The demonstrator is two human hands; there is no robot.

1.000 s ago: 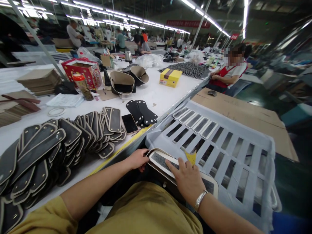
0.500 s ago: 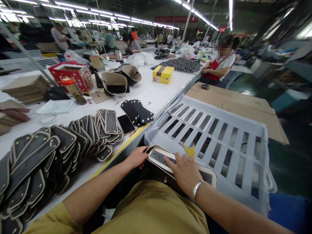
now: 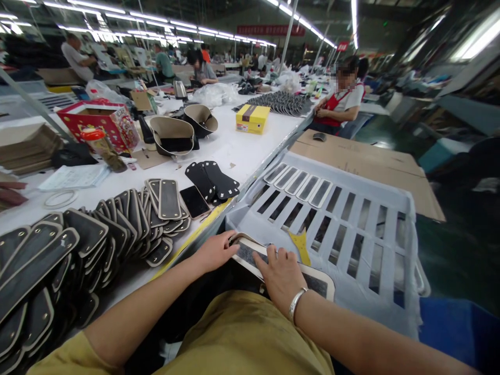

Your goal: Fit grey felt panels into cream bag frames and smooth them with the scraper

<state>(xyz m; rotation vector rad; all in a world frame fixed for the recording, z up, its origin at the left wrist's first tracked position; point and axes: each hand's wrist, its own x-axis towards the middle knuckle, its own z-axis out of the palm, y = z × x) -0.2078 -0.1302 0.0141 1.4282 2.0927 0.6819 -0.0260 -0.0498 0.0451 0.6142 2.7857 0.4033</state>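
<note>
A long dark grey panel with a pale border (image 3: 248,254) lies along the near edge of the grey slatted plastic crate (image 3: 255,221). My left hand (image 3: 216,251) pinches its left end, where a thin beige edge curls up beside the fingers. Across the panel's middle, my right hand (image 3: 279,273) rests flat with its fingers apart, hiding that part. Just beyond the right fingers is a yellow piece (image 3: 300,247) on the crate. Several small pale-bordered strips (image 3: 296,182) lie in a row at the crate's far side.
Overlapping piles of dark pale-edged panels (image 3: 89,229) cover the table's left side. A phone (image 3: 194,202), black cut pieces (image 3: 219,179) and a yellow box (image 3: 252,119) lie farther along. Cardboard (image 3: 359,166) extends behind the crate. A co-worker in a red apron (image 3: 336,112) sits beyond.
The view has shifted, so the surroundings appear farther left. My left thumb now lies over the panel's left end. The right hand stays spread on the panel.
</note>
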